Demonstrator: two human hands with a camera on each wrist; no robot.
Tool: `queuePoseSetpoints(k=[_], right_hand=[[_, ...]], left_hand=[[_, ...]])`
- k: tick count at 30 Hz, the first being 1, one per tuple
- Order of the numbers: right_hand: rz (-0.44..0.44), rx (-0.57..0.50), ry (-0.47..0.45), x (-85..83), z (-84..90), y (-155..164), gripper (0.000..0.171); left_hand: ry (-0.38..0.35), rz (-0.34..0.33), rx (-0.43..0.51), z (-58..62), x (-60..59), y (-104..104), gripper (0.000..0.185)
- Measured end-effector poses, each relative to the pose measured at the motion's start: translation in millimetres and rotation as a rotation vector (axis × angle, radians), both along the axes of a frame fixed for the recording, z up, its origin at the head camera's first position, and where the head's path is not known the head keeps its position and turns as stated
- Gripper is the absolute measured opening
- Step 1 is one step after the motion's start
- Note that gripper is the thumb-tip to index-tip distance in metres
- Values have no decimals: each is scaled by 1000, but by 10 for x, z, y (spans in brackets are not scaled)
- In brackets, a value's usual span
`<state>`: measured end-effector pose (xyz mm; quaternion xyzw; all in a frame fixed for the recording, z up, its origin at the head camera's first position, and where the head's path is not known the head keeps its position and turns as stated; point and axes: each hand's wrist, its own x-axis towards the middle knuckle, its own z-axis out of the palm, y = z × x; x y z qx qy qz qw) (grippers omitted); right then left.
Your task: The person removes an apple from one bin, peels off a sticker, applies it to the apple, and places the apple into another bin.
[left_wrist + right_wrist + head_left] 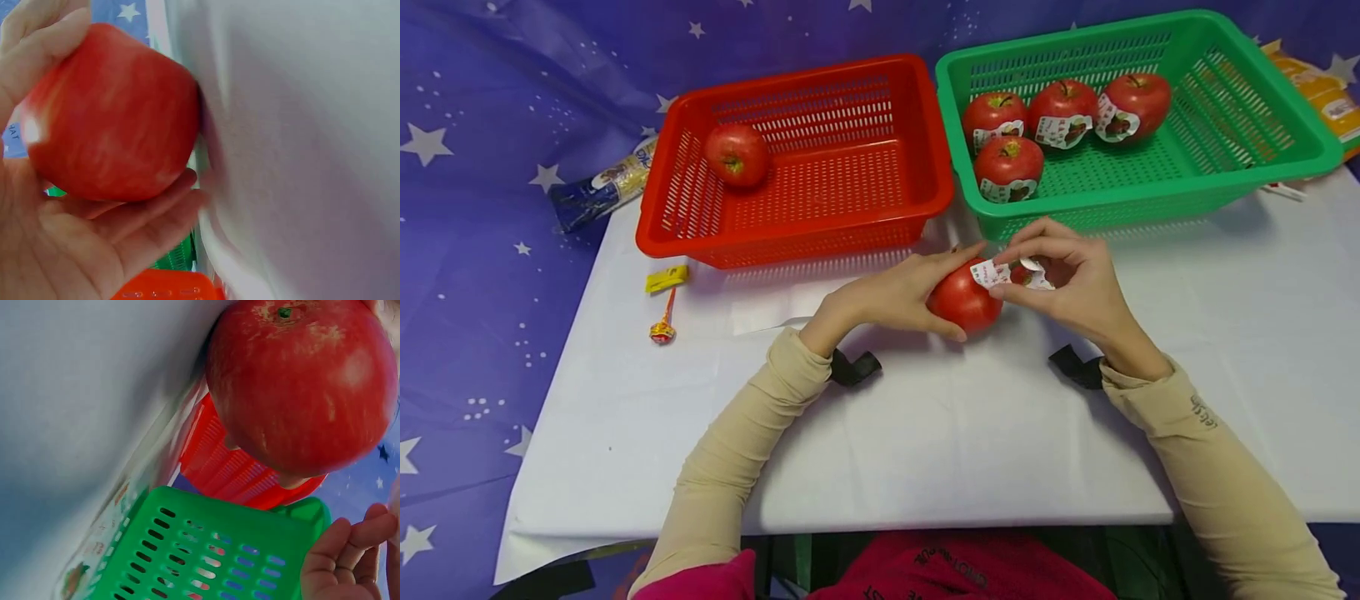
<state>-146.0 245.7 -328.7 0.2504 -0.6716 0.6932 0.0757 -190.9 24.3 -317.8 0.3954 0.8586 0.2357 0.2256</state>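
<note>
A red apple rests on the white table in front of the baskets. My left hand holds it from the left, with thumb and fingers curved round its sides; the left wrist view shows the apple against the palm. Between thumb and fingers, my right hand pinches a white printed paper label at the apple's right side. In the right wrist view the facing skin of the apple is bare, and the right hand appears apart from it. Whether the label still touches the fruit I cannot tell.
Behind stands a red basket with one apple. To its right, a green basket holds several labelled apples. A lollipop, a yellow wrapped sweet and packaged food lie at the left.
</note>
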Motion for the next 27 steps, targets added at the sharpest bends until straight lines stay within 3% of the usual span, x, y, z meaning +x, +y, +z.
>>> queuePoseSetpoints(k=[6, 12, 15, 19, 23, 27], right_hand=[[-119, 277, 130, 43, -1, -70, 31], [-148, 380, 207, 35, -15, -109, 32], [-164, 430, 265, 36, -30, -109, 32], [-163, 457, 308, 27, -43, -103, 33], [-134, 483, 304, -4, -53, -81, 43], [-37, 493, 205, -48, -59, -15, 48]], left_hand=[[-20, -1, 12, -3, -19, 11, 102], [-8, 23, 5, -24, -20, 24, 108], [-42, 48, -14, -23, -14, 31, 106], [-110, 90, -19, -15, -15, 37, 90], [-132, 56, 18, -27, -26, 42, 80], [-180, 2, 79, -44, -42, 40, 80]])
